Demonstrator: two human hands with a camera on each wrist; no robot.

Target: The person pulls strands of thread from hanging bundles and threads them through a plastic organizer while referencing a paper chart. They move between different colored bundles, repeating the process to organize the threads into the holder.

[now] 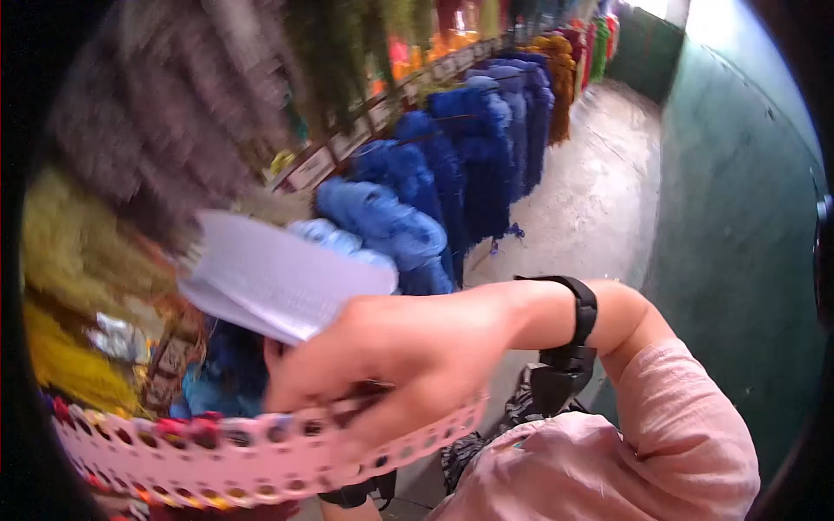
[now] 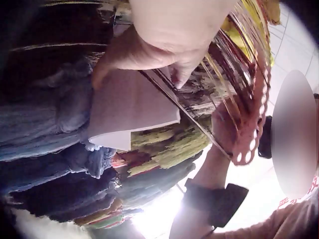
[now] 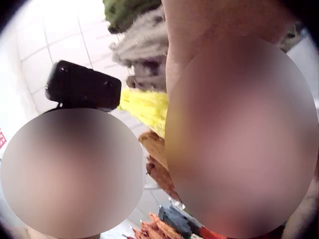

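My right hand (image 1: 400, 352) reaches across from the right, fingers curled at a long pink thread holder (image 1: 208, 469) with holes along both edges and coloured threads in them. The left wrist view shows the same right hand (image 2: 224, 122) at the pink holder, beside thread strands. My left hand (image 2: 174, 30) fills the top there, pinching a folded sheet of white paper (image 2: 132, 104) and some dark strands that run to the holder. In the head view the paper (image 1: 287, 273) sticks out beyond my right hand; my left hand is mostly hidden there. Blur covers much of the right wrist view.
Hanks of blue yarn (image 1: 460, 148) hang in a row beside a labelled rail (image 1: 313, 169). Grey-purple yarn (image 1: 174, 104) and yellow yarn (image 1: 78, 356) hang at the left. A pale floor (image 1: 591, 208) runs along a green wall (image 1: 738, 217) on the right.
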